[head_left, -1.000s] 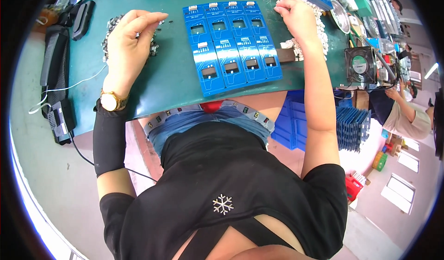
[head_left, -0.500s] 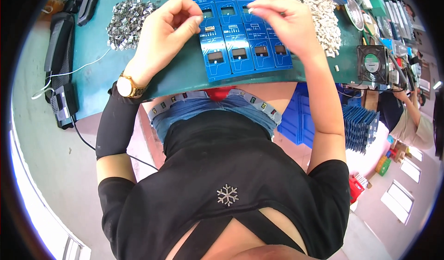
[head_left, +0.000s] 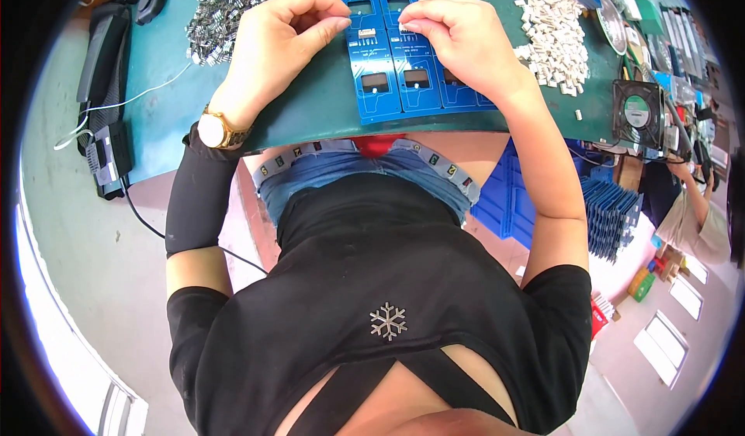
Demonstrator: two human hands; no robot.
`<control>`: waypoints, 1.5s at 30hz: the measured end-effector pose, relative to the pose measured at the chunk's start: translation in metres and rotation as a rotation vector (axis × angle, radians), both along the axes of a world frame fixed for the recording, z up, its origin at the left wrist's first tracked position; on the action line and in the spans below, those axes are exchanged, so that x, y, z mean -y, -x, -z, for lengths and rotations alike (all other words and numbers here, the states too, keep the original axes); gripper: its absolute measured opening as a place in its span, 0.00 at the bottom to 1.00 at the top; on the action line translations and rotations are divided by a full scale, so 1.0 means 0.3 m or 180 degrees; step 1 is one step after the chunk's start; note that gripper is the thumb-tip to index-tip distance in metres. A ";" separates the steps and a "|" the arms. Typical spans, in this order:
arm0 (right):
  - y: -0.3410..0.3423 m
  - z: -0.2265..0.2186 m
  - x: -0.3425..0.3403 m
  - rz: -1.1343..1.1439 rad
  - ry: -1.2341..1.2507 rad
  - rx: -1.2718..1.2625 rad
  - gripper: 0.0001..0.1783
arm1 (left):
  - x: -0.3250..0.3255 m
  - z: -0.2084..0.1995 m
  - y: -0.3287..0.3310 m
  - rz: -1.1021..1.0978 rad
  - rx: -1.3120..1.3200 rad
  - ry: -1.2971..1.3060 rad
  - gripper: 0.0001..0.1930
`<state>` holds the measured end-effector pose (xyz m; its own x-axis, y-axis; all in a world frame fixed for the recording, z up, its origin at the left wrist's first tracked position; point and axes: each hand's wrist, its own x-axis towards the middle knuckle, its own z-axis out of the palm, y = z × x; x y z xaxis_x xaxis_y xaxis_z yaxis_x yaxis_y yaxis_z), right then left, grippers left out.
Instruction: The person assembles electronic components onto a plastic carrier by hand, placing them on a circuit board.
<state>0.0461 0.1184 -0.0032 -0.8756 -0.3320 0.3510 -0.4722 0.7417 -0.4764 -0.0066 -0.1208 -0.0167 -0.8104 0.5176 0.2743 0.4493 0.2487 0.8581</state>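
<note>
A blue panel of joined circuit boards (head_left: 382, 102) lies on the green table. White connectors stand along its far edge, and another white connector (head_left: 366, 33) sits on the left board of the nearer row. My right hand (head_left: 466, 44) pinches a small white connector (head_left: 403, 28) at the top of the second nearer board, touching or just over its pads. My left hand (head_left: 275, 44) is closed thumb to forefinger by the panel's left edge; whatever lies between those fingertips is too small to make out.
A heap of white connectors (head_left: 555, 44) lies right of the panel; a pile of small black parts with metal pins (head_left: 225, 17) is at the left. A small fan (head_left: 638, 112) stands at the right edge. Stacked blue boards (head_left: 609, 215) are lower right, near another person's arm (head_left: 693, 192).
My right hand has brought the white connector down from the far row to the second nearer board. The view has shifted slightly; my left hand stays pinched by the panel's left edge.
</note>
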 end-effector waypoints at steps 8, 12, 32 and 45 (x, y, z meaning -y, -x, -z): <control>0.007 -0.038 0.001 -0.0220 -0.0291 -0.0131 0.04 | 0.002 -0.025 -0.001 -0.0059 0.0429 0.0277 0.06; 0.000 -0.041 0.009 -0.0205 -0.0387 -0.0167 0.04 | 0.003 -0.029 -0.003 -0.0050 0.0391 0.0301 0.06; 0.020 -0.044 -0.004 -0.0219 -0.0136 0.0165 0.04 | 0.024 -0.001 0.027 0.0353 0.0569 -0.0014 0.04; 0.049 -0.037 -0.346 0.1278 -0.0881 -0.0247 0.11 | -0.003 -0.063 -0.018 -0.0109 0.0468 0.0318 0.03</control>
